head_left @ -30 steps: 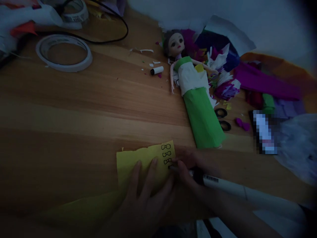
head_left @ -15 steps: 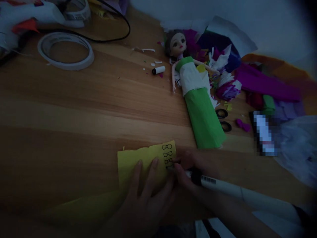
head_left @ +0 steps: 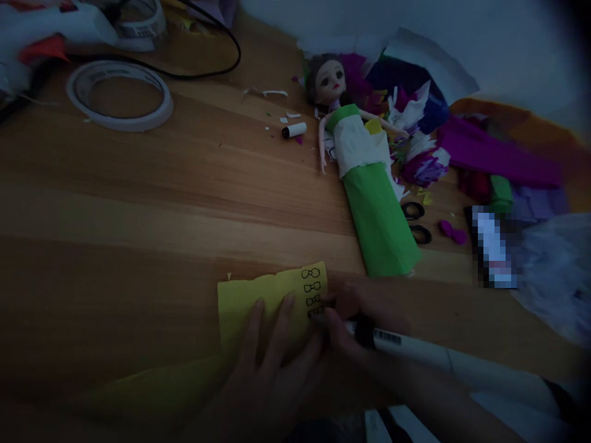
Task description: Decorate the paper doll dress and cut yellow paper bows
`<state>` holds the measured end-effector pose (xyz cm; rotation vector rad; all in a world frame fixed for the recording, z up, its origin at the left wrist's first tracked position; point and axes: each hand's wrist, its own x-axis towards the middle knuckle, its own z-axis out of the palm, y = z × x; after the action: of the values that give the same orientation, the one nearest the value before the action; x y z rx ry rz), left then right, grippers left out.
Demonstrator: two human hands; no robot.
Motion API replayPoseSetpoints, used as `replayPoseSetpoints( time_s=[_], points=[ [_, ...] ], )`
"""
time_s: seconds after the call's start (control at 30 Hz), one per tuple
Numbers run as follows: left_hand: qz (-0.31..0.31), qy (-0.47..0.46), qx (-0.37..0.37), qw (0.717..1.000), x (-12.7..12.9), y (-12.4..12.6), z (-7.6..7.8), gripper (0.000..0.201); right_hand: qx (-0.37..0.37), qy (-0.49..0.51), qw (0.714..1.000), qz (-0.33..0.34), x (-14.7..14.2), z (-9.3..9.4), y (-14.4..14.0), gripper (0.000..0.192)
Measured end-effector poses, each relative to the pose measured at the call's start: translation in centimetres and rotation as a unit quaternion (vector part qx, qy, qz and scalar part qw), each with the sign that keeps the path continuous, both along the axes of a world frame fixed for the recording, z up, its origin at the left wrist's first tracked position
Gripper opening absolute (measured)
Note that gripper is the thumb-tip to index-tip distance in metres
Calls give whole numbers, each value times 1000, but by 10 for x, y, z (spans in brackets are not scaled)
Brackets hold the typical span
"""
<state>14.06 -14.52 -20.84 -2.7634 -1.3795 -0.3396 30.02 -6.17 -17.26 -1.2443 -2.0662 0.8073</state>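
Under my left hand (head_left: 272, 363) lies a sheet of yellow paper (head_left: 244, 307), its fingers spread flat across it. Small black bow outlines (head_left: 313, 287) run down the paper's right edge in a column. My right hand (head_left: 355, 326) is closed around a white marker (head_left: 415, 351) with a black band, its tip at the lowest bow. That tip is partly hidden by the fingers. Beyond the hands, a doll (head_left: 369, 178) in a green and white paper dress lies on the wooden table (head_left: 138, 203).
A marker cap (head_left: 294, 130) and paper scraps lie left of the doll. Scissors (head_left: 414, 211), a purple bow (head_left: 452, 232) and a blurred-out object (head_left: 494, 246) are to its right. Tape rolls (head_left: 120, 123) and a glue gun (head_left: 60, 31) with its cord sit upper left.
The marker tip has moved slightly, and more black line shows in the lowest bow on the yellow paper. My left hand stays in place.
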Motion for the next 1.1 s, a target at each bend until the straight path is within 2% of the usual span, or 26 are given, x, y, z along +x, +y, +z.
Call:
replayPoseSetpoints(
  time_s=[0.27,0.47,0.97,1.1],
  points=[
    [15,-15,6,1000,2,-1,-1,46,4,-12,1000,5,0,2,1,27],
    [-15,7,-9,1000,-2,0,3,49,-6,-2,1000,5,1,2,1,28],
    [12,-33,4,999,2,-1,-3,46,-20,2,1000,-17,8,-5,-5,28],
    [-7,-36,-3,999,-2,-1,-4,43,-26,17,999,-39,9,-1,-6,25]
  ],
)
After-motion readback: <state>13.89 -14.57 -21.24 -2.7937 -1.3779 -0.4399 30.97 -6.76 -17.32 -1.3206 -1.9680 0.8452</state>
